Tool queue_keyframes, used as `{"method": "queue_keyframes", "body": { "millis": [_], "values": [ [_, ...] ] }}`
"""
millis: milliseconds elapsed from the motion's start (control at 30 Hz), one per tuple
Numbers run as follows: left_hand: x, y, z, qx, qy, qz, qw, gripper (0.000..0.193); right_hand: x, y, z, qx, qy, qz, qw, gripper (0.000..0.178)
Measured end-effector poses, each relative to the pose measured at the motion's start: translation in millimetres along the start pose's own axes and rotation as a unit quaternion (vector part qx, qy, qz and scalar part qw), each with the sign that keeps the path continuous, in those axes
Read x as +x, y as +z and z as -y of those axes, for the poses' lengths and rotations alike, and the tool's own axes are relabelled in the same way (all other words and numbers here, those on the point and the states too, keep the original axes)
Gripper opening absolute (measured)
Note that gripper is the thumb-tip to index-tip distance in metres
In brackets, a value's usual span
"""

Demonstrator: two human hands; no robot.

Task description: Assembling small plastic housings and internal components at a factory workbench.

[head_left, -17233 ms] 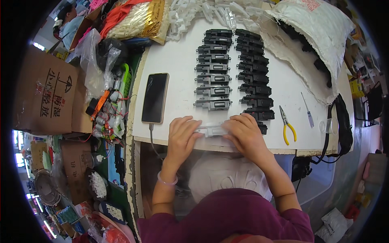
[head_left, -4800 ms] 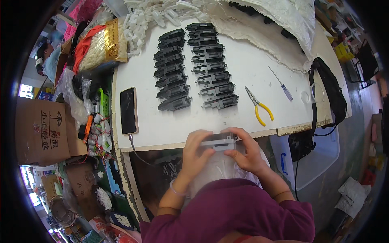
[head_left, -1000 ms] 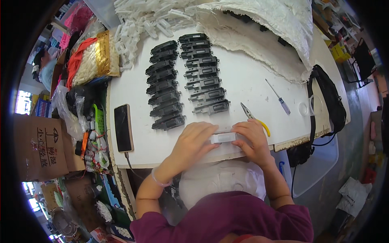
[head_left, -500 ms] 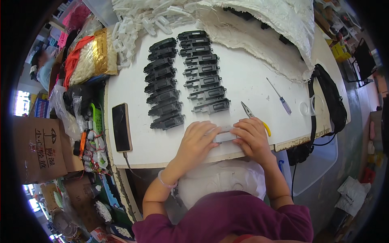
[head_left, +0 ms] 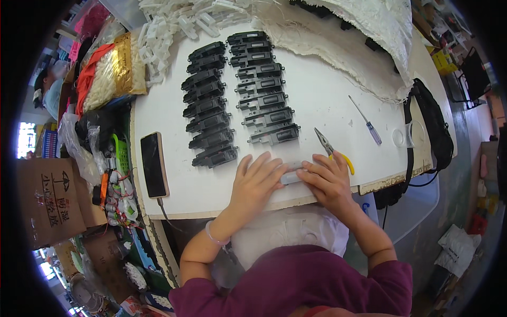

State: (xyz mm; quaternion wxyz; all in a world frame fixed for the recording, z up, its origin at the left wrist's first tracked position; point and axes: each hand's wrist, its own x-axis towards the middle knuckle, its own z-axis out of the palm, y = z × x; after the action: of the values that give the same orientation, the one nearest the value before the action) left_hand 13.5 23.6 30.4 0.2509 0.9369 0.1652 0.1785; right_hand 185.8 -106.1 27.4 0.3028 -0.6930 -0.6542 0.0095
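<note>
At the front edge of the table, a whitish translucent plastic part point(head_left: 291, 178) lies between my two hands. My left hand point(head_left: 257, 182) has its thumb and index finger closed at the part's left end, while the other fingers are spread over the table. Bent fingers of my right hand point(head_left: 328, 182) grip the right end and cover much of it. Needle-nose pliers point(head_left: 325, 141) with yellow handles lie just beyond my right hand, which partly hides one handle. Farther off stand two columns of black plastic housings point(head_left: 272, 134), the nearest ones just past my left fingertips.
Loose translucent plastic pieces point(head_left: 174, 26) are heaped at the far left beside a white woven sack point(head_left: 338, 58). A screwdriver point(head_left: 372, 129) lies to the right, near a clear plastic ring point(head_left: 402, 138) and a black bag point(head_left: 433, 124). A phone point(head_left: 154, 165) on a cable rests at left.
My left hand's fingers have spread and shifted slightly left. My right hand has closed farther over the plastic part. The view has shifted slightly.
</note>
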Motion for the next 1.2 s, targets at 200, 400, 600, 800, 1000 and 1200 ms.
{"method": "queue_keyframes", "body": {
  "millis": [200, 400, 600, 800, 1000, 1200],
  "values": [
    [-2, -1, 1, 0.034, 0.007, -0.008, 0.999, 0.044, -1, 1, -4, -0.004, -0.025, 0.000, 1.000, 0.029],
    [-5, 9, 4, 0.034, 0.010, -0.024, 0.999, 0.048, 1, 2, -8, 0.015, -0.043, -0.001, 0.999, 0.030],
    [-9, 1, -5, -0.006, 0.002, -0.006, 1.000, 0.051, 7, -10, -4, 0.168, 0.023, 0.040, 0.985, 0.031],
    [-4, -5, 16, -0.142, -0.042, -0.036, 0.988, 0.036, 22, -6, -7, 0.124, -0.022, 0.066, 0.990, 0.028],
    [-11, -3, 10, 0.004, -0.037, 0.002, 0.999, 0.033, 15, -4, -4, 0.061, 0.000, 0.092, 0.994, 0.025],
    [-17, 5, 4, -0.027, -0.028, -0.069, 0.997, 0.033, 4, 3, -5, 0.084, -0.036, 0.063, 0.994, 0.030]
  ]
}}
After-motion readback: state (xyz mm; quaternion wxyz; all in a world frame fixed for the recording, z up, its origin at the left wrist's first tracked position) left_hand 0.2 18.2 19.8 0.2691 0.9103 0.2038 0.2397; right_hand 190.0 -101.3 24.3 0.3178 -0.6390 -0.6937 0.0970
